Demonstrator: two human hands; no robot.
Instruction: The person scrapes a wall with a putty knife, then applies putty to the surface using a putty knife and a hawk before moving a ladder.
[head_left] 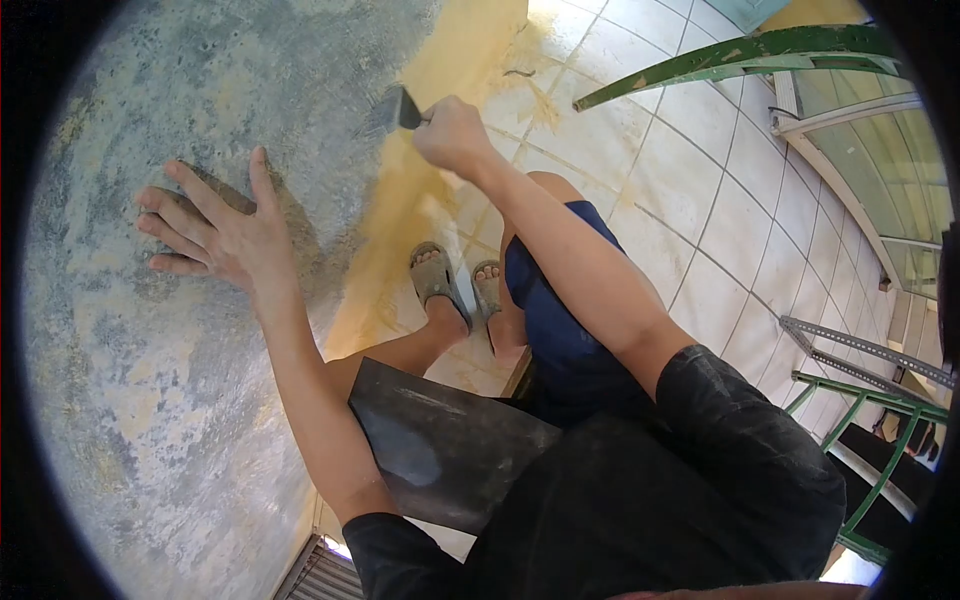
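Item 1. Black shirt [700,470], nearest the lens, is filling the lower right; its short sleeves are ending above both elbows.

Item 2. Dark flat board [440,440], smooth and scuffed with pale marks, is lying across the person's lap, just under the left forearm.

Item 3. Blue shorts [560,320] are covering the bent right leg; two feet in grey sandals [435,275] are standing side by side on the floor below.

Item 4. Left hand [215,225] is pressing flat on the wall [150,400], fingers spread; its grip is open and holding nothing.

Item 5. Right hand [455,135] is reaching forward, its grip closed around the dark handle of a scraper [392,112].

Item 6. The scraper is showing a broad, flat, grey metal blade, wider than its handle, dull and dusty. The blade is lying against the wall surface, up and to the right of the left hand, at the border where the bare patch is meeting a yellow band [400,200].

Item 7. The wall is looking mottled grey-blue with pale yellow flecks.

Item 8. Tiled floor [720,230], pale squares, is carrying yellow dust near the wall.

Item 9. Green metal frame [740,55], paint chipping, is crossing the upper right, beside glass panes [890,160].
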